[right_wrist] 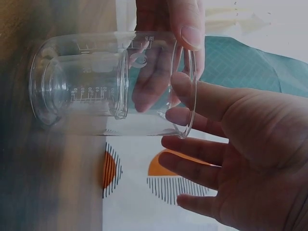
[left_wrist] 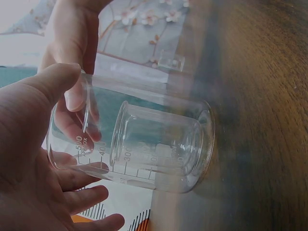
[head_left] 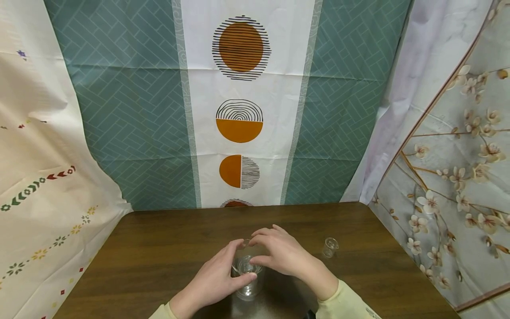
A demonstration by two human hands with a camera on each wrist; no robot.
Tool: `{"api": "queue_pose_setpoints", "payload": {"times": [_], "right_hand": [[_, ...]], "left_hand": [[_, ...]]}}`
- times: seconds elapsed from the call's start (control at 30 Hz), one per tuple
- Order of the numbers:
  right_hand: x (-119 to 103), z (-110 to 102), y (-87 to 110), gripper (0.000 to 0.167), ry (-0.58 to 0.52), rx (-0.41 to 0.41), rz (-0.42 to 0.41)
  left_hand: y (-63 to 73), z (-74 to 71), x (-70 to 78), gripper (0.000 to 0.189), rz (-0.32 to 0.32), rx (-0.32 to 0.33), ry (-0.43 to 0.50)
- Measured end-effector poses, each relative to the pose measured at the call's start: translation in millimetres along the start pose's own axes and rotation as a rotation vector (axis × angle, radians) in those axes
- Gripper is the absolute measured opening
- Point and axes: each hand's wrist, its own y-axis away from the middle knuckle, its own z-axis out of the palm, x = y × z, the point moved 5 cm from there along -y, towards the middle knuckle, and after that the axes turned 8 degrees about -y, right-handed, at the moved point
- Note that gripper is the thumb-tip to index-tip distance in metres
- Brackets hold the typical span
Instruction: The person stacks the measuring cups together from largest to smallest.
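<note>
A large clear glass beaker (head_left: 248,292) with printed graduations stands upright on the brown table. A smaller beaker (left_wrist: 159,134) sits inside it, at the bottom. My left hand (head_left: 217,274) holds the large beaker near its rim, thumb on the near side and index finger around the far side; its other fingers spread loosely in the left wrist view. Over the beaker's mouth is my right hand (head_left: 280,252), thumb and index finger at the rim and the other fingers loosely extended beyond it. The smaller beaker stands apart from the right fingertips (right_wrist: 180,86).
A third, tiny beaker (head_left: 330,248) stands on the table (head_left: 167,239) to the right of my right hand. Patterned cloth hangs behind the table, with a green and white curtain (head_left: 247,88) at the back and a floral cloth (head_left: 458,199) on the right.
</note>
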Motion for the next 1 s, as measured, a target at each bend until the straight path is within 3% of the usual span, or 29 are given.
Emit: {"api": "queue_pose_setpoints", "payload": {"times": [1.0], "right_hand": [[7,-1,12.3,0.047,-0.056,0.04,-0.029]], "left_hand": [[1.7,-1.4,2.3,0.089,0.014,0.019,-0.014]]}}
